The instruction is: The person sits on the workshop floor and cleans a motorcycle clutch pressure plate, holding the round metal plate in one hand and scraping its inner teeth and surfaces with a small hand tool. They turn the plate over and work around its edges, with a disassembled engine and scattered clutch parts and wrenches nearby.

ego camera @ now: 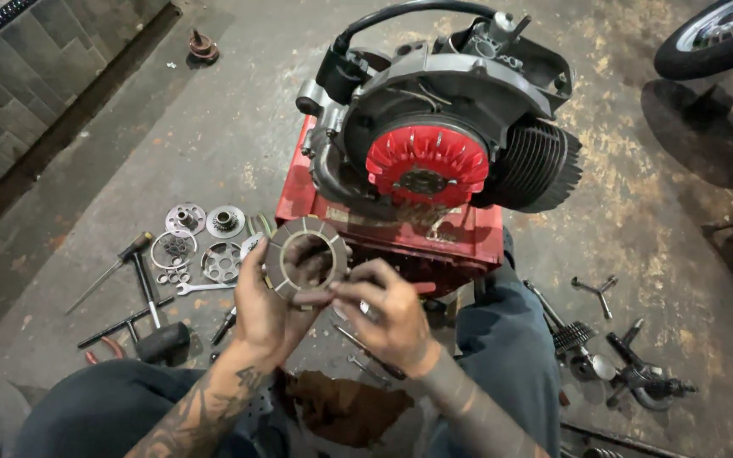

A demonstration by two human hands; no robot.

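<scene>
A toothed clutch ring (303,254) is held up near the middle, just this side of a red box (460,242). The left hand (266,307) clamps its left rim; the right hand (388,312) pinches the lower edge — perhaps also holding something small. An engine (443,127) sits on the box; round parts (201,242) lie left.

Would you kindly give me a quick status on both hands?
Left hand and right hand both grip the clutch disc. Engine on red box behind. Nothing between.

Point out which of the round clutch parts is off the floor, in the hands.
The notched friction ring, gripped by the left hand and right hand. The other round discs lie on the concrete left of the red box.
</scene>
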